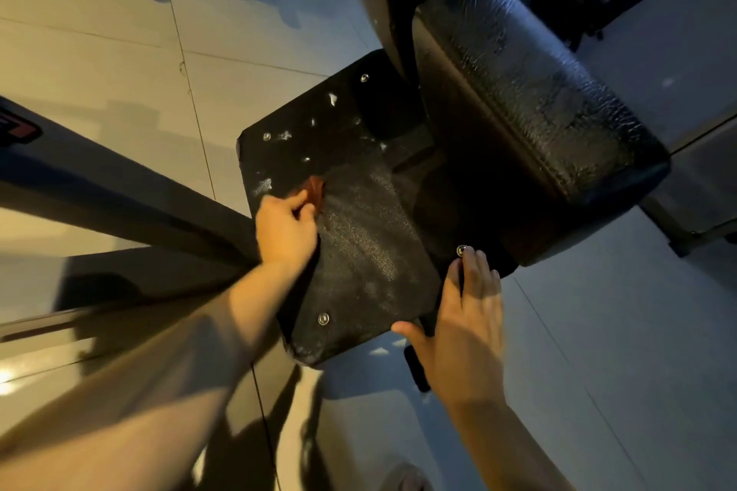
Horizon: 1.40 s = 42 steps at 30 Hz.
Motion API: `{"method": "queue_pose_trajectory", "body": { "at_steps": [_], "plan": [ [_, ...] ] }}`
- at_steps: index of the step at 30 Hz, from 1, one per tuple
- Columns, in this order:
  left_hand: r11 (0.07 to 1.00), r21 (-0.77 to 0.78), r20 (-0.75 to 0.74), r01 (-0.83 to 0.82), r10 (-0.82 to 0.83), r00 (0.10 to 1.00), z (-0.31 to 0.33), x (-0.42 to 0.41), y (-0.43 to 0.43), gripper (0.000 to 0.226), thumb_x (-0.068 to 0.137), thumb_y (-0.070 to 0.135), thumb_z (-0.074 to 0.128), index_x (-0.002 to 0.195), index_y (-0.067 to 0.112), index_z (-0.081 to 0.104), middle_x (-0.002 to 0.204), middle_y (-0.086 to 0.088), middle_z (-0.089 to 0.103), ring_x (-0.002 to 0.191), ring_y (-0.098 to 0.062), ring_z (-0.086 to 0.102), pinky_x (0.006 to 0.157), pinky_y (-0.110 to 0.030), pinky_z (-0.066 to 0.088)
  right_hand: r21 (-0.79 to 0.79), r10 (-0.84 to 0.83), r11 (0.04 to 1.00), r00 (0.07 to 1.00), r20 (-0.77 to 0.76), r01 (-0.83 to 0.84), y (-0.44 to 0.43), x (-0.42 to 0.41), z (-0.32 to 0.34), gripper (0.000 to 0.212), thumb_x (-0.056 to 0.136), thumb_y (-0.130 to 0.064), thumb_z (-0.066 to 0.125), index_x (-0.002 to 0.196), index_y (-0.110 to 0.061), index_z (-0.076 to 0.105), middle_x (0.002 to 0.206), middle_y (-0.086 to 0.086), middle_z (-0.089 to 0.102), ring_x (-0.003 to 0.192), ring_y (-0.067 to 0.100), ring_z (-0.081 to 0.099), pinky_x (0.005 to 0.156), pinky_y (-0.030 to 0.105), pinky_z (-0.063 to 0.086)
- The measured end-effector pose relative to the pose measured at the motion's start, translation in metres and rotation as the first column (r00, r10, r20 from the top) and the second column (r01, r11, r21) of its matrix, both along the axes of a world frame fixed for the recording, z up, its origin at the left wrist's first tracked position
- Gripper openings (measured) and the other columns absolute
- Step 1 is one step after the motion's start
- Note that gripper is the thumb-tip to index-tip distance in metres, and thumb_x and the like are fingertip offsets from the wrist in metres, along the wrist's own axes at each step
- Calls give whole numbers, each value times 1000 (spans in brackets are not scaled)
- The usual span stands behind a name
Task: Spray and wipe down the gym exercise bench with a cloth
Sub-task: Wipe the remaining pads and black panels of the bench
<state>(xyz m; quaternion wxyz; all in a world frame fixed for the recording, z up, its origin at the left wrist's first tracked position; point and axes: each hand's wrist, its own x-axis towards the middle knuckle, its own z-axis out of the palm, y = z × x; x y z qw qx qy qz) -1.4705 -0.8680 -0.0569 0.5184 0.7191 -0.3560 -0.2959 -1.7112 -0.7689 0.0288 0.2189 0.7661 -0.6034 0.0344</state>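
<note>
Left hand point(285, 225) tight around rust cloth point(315, 189) on bench plate point(359, 251); right hand point(466, 335) flat.

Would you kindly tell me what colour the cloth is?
The cloth is reddish-brown, best seen in the head view.

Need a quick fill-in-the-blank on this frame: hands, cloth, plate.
1. The left hand grips a reddish-brown ____ on the black plate.
2. The right hand rests with straight fingers on the plate's edge, holding ____.
3. The plate shows ____ metal bolts.
Missing words: cloth; nothing; four.
</note>
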Motion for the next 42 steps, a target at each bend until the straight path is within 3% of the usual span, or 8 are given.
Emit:
{"method": "queue_pose_trajectory", "body": {
  "at_steps": [6,14,21,24,27,31,36,42],
  "plan": [
    [792,-336,248,510,-448,859,58,-84,42,31,95,20,70,125,24,73,100,4,52,94,-9,53,87,-17,43,12,-24,1000,1000,19,24,-8,3,0,119,66,-70,78,149,6,41,159,24,33,152,38,24,125,48,11],
    [986,-133,73,99,-90,993,28,-19,-12,32,97,23,68,129,18,71,105,-1,53,102,-21,58,88,-22,37,36,-46,998,998,32,45,-1,7,2,117,69,-78,63,151,2,41,162,21,30,153,37,22,123,50,17],
    [665,-427,349,613,-504,790,74,-91,15,27,93,18,70,119,21,77,103,2,53,98,-13,53,89,-22,45,4,-51,999,998,34,51,-4,7,3,117,60,-68,83,146,3,48,152,24,43,149,37,29,122,50,20],
    [851,-375,221,368,-303,927,61,-53,-21,22,93,20,70,113,17,78,97,-1,53,93,-21,57,88,-40,49,19,-41,999,999,24,41,-3,6,1,121,62,-74,77,147,5,45,157,23,38,149,39,30,121,51,21],
    [976,-183,84,114,-100,991,42,-20,-42,30,98,25,66,128,21,72,103,0,51,101,-22,57,88,-24,38,45,-60,997,998,4,59,-3,6,0,120,65,-78,68,149,4,44,160,22,35,151,38,28,120,52,20],
    [939,-267,51,216,-210,976,49,-58,0,27,94,18,72,121,17,75,93,5,48,87,-7,53,80,-21,40,54,-59,997,998,21,58,-4,5,1,121,62,-75,77,148,4,45,159,21,35,151,37,27,125,48,15],
    [681,-409,323,607,-514,794,60,-79,23,27,95,23,70,121,26,75,96,7,51,94,-9,52,85,-21,42,8,-34,999,999,28,34,-8,6,2,121,55,-67,87,142,7,51,153,27,41,146,38,28,122,43,7],
    [975,-168,108,147,-130,986,7,1,-7,31,97,22,67,127,18,72,101,-1,56,102,-26,60,89,-23,38,38,-22,999,999,44,21,-4,4,-3,118,67,-77,64,147,8,45,158,25,36,149,42,28,119,54,19]
  ]
}}
